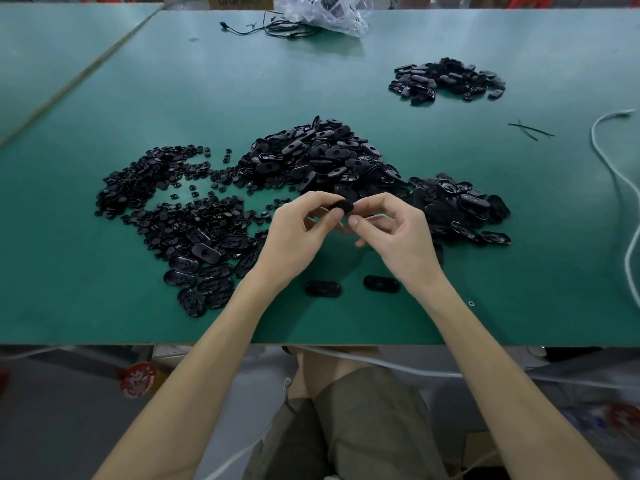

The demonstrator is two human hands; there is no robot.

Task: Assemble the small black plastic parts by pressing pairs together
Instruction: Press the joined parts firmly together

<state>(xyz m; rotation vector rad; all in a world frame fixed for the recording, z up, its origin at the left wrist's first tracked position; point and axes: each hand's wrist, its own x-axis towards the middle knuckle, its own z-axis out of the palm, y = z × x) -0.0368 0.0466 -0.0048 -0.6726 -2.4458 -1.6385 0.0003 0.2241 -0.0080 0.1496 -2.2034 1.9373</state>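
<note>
Part up off the counter: left hand and right hand each pinch it in curled fingers, likely for pressing room (heaps lie just behind, within reach; a separate pile far right, probably finished ones).

Black plastic parts look partly glossy, the green table matt and smooth, the bag seemingly clear crinkled plastic

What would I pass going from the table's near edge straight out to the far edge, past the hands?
Two loose oval parts, then the left hand and right hand pinching a black part, the big heap of oval parts, the smaller pile, the clear plastic bag.
</note>
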